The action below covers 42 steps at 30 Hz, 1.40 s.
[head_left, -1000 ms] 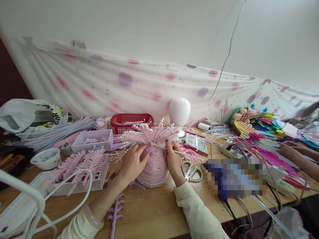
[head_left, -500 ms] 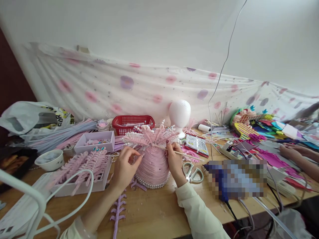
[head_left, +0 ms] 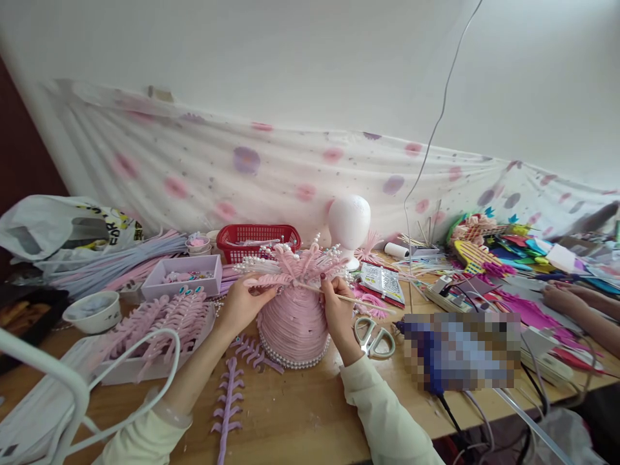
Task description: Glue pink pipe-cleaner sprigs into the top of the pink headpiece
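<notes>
A pink dome wrapped in pipe cleaner (head_left: 293,329), edged with pearl beads, stands upright on the table in front of me. From its top spread fuzzy pink fronds (head_left: 305,263) with pearl sprays around them. My left hand (head_left: 241,305) is at the dome's left, thumb and fingers closed around the end of one pink pipe-cleaner frond (head_left: 271,279). On the right side, my right hand (head_left: 338,307) grips a thin wooden stick (head_left: 356,299), whose tip touches the middle of the fronds. A lilac pipe-cleaner sprig (head_left: 227,407) lies nearer to me.
Scissors (head_left: 374,338) lie right of the dome, and a foam head (head_left: 349,223) stands behind it. A red basket (head_left: 259,234) and a box of pink fronds (head_left: 157,368) are at the left. A white tube frame (head_left: 72,381) and another person's hands (head_left: 562,294) flank the table.
My left hand has moved slightly inward and up, and its fingers have closed on a pink frond. The right hand with the stick has hardly moved.
</notes>
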Each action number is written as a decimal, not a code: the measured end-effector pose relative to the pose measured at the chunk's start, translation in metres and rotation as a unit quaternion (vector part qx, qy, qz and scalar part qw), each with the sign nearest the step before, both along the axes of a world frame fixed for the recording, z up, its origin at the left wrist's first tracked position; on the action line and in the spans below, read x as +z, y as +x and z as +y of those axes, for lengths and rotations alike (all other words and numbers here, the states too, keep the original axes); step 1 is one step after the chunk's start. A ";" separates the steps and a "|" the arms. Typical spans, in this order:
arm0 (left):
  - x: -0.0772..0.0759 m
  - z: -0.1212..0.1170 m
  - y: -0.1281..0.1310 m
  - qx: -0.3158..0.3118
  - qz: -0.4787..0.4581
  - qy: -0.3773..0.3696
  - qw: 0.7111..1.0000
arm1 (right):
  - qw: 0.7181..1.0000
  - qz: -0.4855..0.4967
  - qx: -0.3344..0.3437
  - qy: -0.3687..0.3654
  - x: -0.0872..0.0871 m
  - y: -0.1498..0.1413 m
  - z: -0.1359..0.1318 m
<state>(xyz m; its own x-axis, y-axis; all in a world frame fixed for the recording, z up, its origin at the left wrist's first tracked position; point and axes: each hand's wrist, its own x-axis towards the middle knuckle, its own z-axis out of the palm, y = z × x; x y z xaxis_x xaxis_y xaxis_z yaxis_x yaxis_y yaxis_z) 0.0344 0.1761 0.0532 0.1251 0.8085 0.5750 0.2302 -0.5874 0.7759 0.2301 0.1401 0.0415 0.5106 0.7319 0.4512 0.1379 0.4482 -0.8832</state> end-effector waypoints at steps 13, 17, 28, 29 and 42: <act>0.008 0.021 0.010 -0.065 -0.003 -0.045 0.997 | 1.000 -0.002 -0.005 -0.017 0.000 0.001 0.000; 0.012 0.022 0.012 -0.091 0.000 -0.041 0.995 | 1.000 0.000 0.000 -0.022 0.000 0.001 -0.001; 0.005 0.034 0.015 -0.132 -0.005 -0.065 0.989 | 1.000 -0.009 -0.010 -0.021 0.000 0.000 0.000; 0.004 0.035 0.014 -0.137 -0.006 -0.070 0.988 | 1.000 -0.009 -0.011 -0.021 0.000 0.000 0.000; 0.012 0.036 0.011 -0.133 0.025 -0.077 0.988 | 1.000 0.012 -0.009 -0.017 -0.002 -0.001 0.001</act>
